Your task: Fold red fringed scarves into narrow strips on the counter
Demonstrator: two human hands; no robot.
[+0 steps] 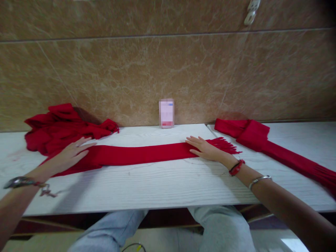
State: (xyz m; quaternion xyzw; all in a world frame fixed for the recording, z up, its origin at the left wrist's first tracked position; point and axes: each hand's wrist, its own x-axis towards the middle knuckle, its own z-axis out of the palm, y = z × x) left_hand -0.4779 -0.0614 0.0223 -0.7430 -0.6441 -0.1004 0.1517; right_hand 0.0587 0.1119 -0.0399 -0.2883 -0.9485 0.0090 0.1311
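Observation:
A red scarf (144,154) lies lengthwise in a flat band across the white table, its fringe at the right end. My left hand (75,154) rests with fingers stretched out on the scarf's left part, where the cloth widens and slants toward me. Near the fringed end, my right hand (202,146) lies flat on the scarf with its fingers spread. Behind my left hand is a crumpled heap of red cloth (63,126); whether it joins the flat scarf is hidden by my arm. Another red scarf (254,134), folded over itself at one end, stretches along the right side.
The white wood-grain table (157,189) meets a brown marbled wall (131,77). A blurred-out phone-like rectangle (166,113) leans upright against that wall. A white fitting (252,12) is fixed higher up. My knees are beneath the front edge, with a dark cable (133,246) on the floor.

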